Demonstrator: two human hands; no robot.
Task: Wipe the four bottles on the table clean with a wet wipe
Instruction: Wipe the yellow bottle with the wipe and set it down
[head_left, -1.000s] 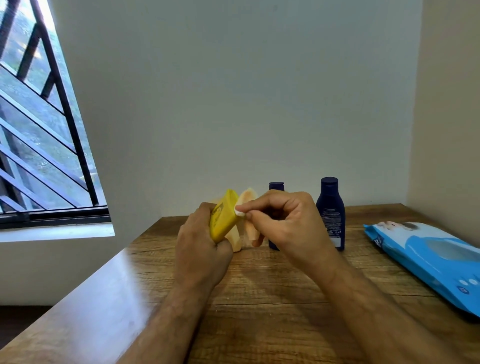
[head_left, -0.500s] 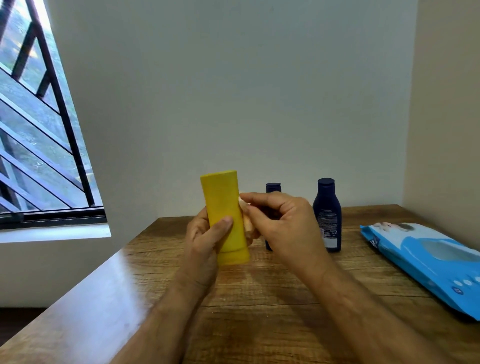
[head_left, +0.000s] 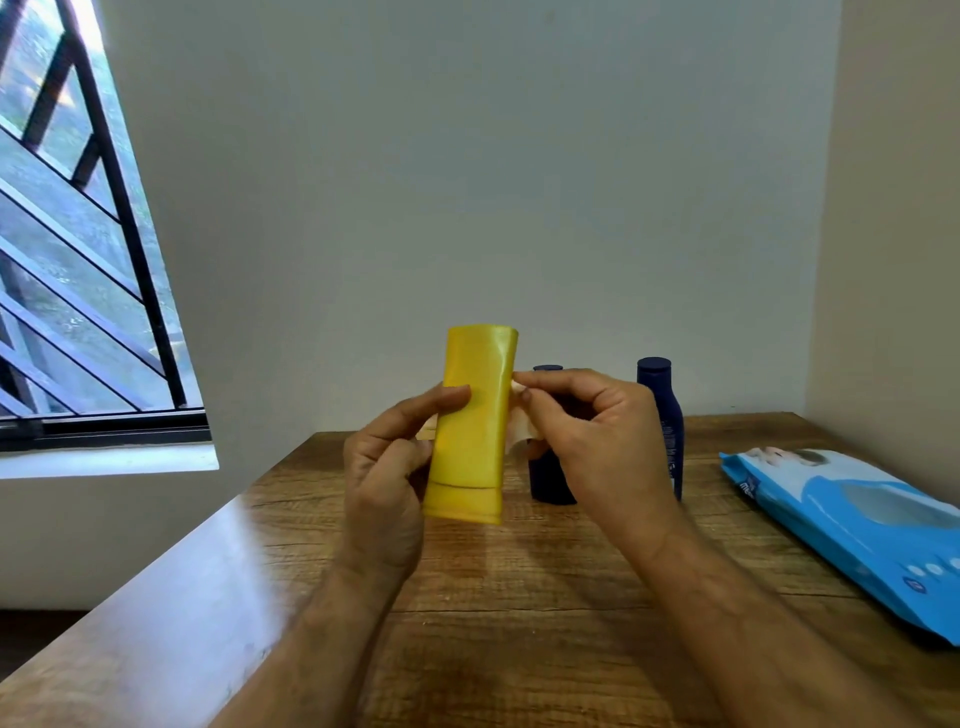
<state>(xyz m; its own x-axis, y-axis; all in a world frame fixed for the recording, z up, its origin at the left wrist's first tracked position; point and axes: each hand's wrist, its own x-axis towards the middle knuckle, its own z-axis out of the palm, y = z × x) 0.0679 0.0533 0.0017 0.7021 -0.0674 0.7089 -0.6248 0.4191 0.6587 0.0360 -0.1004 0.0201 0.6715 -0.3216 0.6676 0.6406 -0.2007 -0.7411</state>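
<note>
My left hand (head_left: 387, 483) grips a yellow bottle (head_left: 475, 421) and holds it upright above the wooden table (head_left: 519, 597). My right hand (head_left: 592, 441) pinches a small white wet wipe (head_left: 519, 436) against the bottle's right edge. Behind my right hand stand two dark blue bottles: a shorter one (head_left: 548, 478), mostly hidden, and a taller one (head_left: 662, 410) with a white label. A peach-coloured bottle shows only as a sliver behind the yellow one.
A blue pack of wet wipes (head_left: 852, 525) lies at the table's right side. A barred window (head_left: 78, 260) is on the left, walls stand behind and to the right of the table.
My left hand turned the yellow bottle from tilted to upright and raised it. My right hand stayed at its right edge with the wipe.
</note>
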